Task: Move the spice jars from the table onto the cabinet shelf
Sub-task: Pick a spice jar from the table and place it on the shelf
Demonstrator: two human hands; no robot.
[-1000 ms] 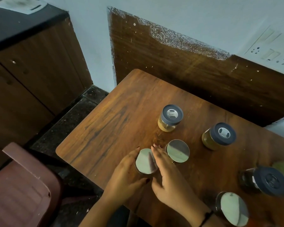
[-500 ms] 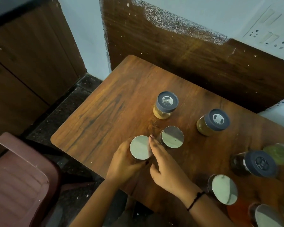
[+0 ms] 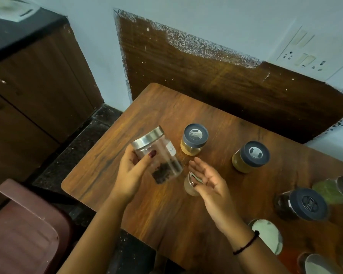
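Lifted off brown wood worktop (image 3: pixel 99 175), clear steel-lidded jar (image 3: pixel 162 153) is being clamped in L grip (image 3: pixel 129 175); R grip (image 3: pixel 210 180) apart.

Down and to the left of the left hand (image 3: pixel 131 175) stands a maroon plastic chair (image 3: pixel 24 230). Between the chair and that hand lies dark speckled stone floor (image 3: pixel 75 153). Beyond both hands a dark wooden panel (image 3: pixel 206 76) stands against the pale blue wall (image 3: pixel 206 16), its upper edge flecked with white. Up and right of the right hand (image 3: pixel 208 180) a white switchboard (image 3: pixel 305 54) with sockets sits on the wall. Far up-left of the left hand a pale flat object (image 3: pixel 10 8), perhaps paper, lies on a black countertop (image 3: pixel 18 30).
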